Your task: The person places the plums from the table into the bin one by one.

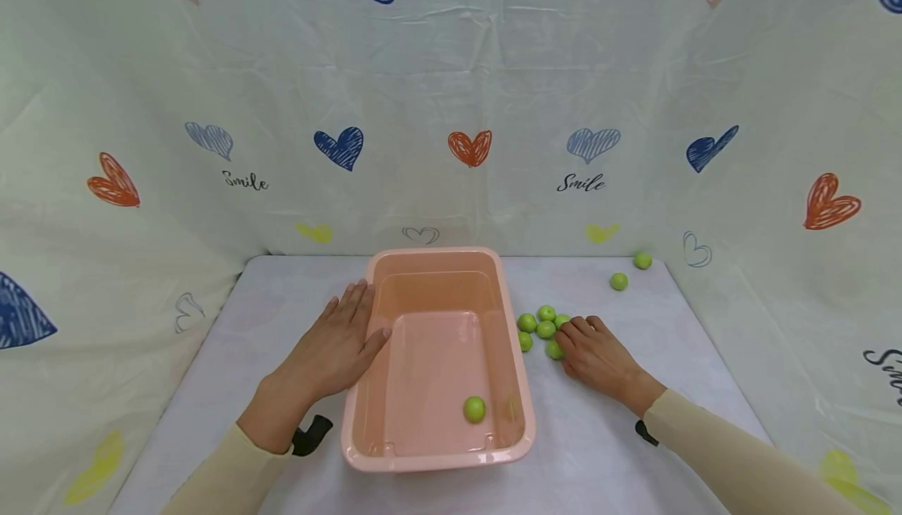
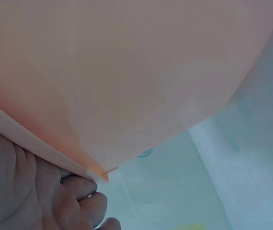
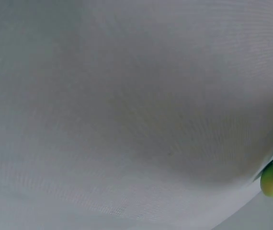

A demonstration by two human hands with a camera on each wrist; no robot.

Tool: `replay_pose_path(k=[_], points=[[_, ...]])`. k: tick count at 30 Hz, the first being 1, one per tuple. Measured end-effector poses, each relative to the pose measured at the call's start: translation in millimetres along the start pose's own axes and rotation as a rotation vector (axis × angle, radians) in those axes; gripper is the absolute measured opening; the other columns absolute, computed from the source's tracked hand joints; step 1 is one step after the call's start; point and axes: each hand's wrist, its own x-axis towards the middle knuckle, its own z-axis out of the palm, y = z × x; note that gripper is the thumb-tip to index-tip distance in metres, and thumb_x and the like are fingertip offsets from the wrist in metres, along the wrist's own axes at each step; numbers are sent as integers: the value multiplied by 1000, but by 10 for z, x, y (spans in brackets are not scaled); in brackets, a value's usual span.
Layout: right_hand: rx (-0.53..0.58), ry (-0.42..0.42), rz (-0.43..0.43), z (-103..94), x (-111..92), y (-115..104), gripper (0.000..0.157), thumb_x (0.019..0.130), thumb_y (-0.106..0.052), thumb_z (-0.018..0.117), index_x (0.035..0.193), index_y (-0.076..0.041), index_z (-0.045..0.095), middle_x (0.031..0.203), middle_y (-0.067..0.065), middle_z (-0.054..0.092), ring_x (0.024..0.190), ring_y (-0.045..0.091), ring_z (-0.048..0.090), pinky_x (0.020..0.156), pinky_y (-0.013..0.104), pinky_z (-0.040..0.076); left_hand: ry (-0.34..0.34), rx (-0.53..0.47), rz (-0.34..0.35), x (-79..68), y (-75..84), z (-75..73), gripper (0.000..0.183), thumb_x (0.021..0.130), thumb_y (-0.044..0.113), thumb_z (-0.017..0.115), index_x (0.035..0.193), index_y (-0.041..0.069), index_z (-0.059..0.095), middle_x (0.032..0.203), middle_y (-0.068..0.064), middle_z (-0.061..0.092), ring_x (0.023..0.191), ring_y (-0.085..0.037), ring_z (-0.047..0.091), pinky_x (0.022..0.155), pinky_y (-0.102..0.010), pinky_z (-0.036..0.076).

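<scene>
A pink plastic tub (image 1: 430, 462) stands in the middle of the table, with one small round green fruit (image 1: 475, 409) on its floor near the front right corner. My left hand (image 1: 338, 343) rests along the tub's left rim, fingers straight and thumb reaching over the inside edge. In the left wrist view its palm (image 2: 12, 187) lies against the outer side of the rim. To the right of the tub, my right hand (image 1: 595, 358) curls its fingers over a green fruit (image 1: 555, 350) at the edge of a cluster; its thumb is hidden.
Several more green fruits (image 1: 546, 329) lie close together between the tub and the right hand. Farther back on the right are two separate ones (image 1: 618, 281). A white curtain (image 1: 409, 202) with printed hearts hangs behind and beside the white-covered table (image 1: 296, 280).
</scene>
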Motion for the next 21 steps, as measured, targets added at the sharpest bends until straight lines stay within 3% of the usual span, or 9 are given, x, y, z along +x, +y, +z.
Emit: replay_pose_path(k=[9, 21], points=[[22, 84, 70, -18, -11, 109, 30, 86, -28, 49, 99, -2, 55, 97, 13, 54, 91, 34, 51, 85, 50, 42, -11, -5, -5, 1, -3, 0, 71, 107, 40, 40, 152, -12, 22, 159, -30, 20, 148, -42, 17, 117, -57, 17], [-9, 190, 166, -67, 46, 307, 37, 83, -33, 54, 97, 2, 54, 92, 16, 52, 91, 38, 49, 82, 52, 42, -10, 0, -4, 7, 2, -2, 72, 106, 39, 42, 152, -13, 23, 158, -30, 20, 147, -43, 17, 117, -58, 17]])
